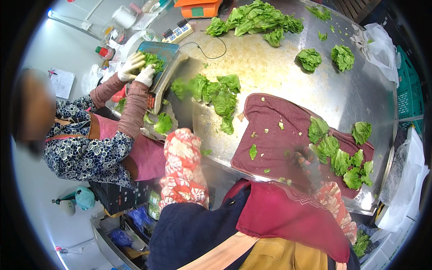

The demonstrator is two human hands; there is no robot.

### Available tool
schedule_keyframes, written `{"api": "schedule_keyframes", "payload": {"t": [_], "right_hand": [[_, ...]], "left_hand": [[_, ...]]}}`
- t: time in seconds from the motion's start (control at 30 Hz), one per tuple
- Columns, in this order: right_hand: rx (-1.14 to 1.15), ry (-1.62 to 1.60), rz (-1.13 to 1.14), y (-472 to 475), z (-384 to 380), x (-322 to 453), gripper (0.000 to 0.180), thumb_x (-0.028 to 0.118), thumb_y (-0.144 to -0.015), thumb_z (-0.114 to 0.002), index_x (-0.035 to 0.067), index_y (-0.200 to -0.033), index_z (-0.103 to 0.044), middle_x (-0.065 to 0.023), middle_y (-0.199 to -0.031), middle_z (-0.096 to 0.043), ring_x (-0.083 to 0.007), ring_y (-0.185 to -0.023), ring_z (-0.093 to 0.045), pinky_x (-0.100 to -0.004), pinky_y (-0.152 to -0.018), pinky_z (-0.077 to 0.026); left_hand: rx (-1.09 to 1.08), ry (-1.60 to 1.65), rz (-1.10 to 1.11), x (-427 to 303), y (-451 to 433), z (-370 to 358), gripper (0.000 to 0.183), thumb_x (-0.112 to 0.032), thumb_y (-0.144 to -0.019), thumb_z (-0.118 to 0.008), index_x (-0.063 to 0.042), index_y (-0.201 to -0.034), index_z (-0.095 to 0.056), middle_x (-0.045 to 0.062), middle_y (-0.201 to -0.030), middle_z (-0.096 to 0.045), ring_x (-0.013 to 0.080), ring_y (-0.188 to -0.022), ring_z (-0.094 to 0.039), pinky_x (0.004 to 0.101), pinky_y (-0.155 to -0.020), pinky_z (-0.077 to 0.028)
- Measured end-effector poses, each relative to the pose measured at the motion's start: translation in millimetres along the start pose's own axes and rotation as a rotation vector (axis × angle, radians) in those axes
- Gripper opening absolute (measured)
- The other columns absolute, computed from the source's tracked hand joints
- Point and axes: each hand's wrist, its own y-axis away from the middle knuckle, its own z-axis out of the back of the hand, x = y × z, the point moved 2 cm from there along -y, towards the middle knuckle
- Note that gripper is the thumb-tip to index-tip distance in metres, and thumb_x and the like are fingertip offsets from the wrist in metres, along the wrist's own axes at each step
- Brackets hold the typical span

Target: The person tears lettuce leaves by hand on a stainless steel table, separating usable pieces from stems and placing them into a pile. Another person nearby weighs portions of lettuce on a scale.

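My left hand [185, 109], dark and blurred beyond a red floral sleeve, reaches over the steel table's left edge. A blurred lettuce leaf [179, 88] lies at its far end; whether the fingers grip it cannot be told. Beside it a row of lettuce leaves [224, 101] rests on the table [266, 64]. My right hand [306, 162], in a dark patterned glove, is blurred over the maroon towel [270, 135], close to a lettuce leaf [319, 153]; its grip is unclear. More lettuce pieces [340, 162] and small scraps lie on and around the towel's right part.
At left, a person in white gloves [145, 75] handles greens on a blue-topped scale [170, 50]. A lettuce pile [256, 18], an orange scale [199, 8] and a power strip [179, 33] with a cable stand at the far side. A green crate [408, 87] and plastic bags [379, 47] sit right.
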Motion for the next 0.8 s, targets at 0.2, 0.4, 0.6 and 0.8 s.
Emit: {"api": "schedule_keyframes", "payload": {"t": [0.2,0.4,0.6,0.8], "right_hand": [[-0.067,0.832,0.205,3,21,35,0.027,0.012,-0.091,-0.054,0.000,-0.114,-0.059,-0.0104,-0.095,-0.064,-0.0157,-0.083,-0.060,-0.0273,-0.074,-0.049],[-0.987,0.737,0.446,-31,186,61,0.042,0.013,-0.088,-0.063,0.000,-0.125,-0.051,-0.0165,-0.114,-0.062,-0.0238,-0.102,-0.060,-0.0342,-0.086,-0.047],[-0.933,0.595,0.022,-56,287,0,0.040,0.012,-0.086,-0.061,0.000,-0.123,-0.053,-0.0108,-0.098,-0.067,-0.0213,-0.089,-0.066,-0.0332,-0.074,-0.053],[-0.084,-0.266,0.331,-45,188,39,0.041,0.012,-0.085,-0.068,0.001,-0.121,-0.054,-0.0104,-0.114,-0.062,-0.0170,-0.098,-0.062,-0.0298,-0.086,-0.052]], "left_hand": [[0.118,-0.571,-0.138,40,-5,8,0.063,-0.041,-0.087,-0.059,0.008,-0.125,-0.047,0.026,-0.120,-0.053,0.0406,-0.110,-0.050,0.0468,-0.096,-0.038],[0.026,-0.168,-0.377,-122,19,9,0.051,-0.029,-0.093,-0.054,0.005,-0.130,-0.046,0.024,-0.129,-0.050,0.0372,-0.120,-0.047,0.0434,-0.104,-0.035],[0.448,0.241,-0.230,-185,61,-35,0.042,-0.012,-0.094,-0.050,0.004,-0.133,-0.045,0.017,-0.132,-0.053,0.0243,-0.121,-0.050,0.0340,-0.104,-0.037],[0.647,0.440,-0.126,-216,97,-40,0.044,-0.012,-0.094,-0.052,0.002,-0.134,-0.043,0.015,-0.133,-0.051,0.0230,-0.121,-0.050,0.0337,-0.103,-0.038]]}}
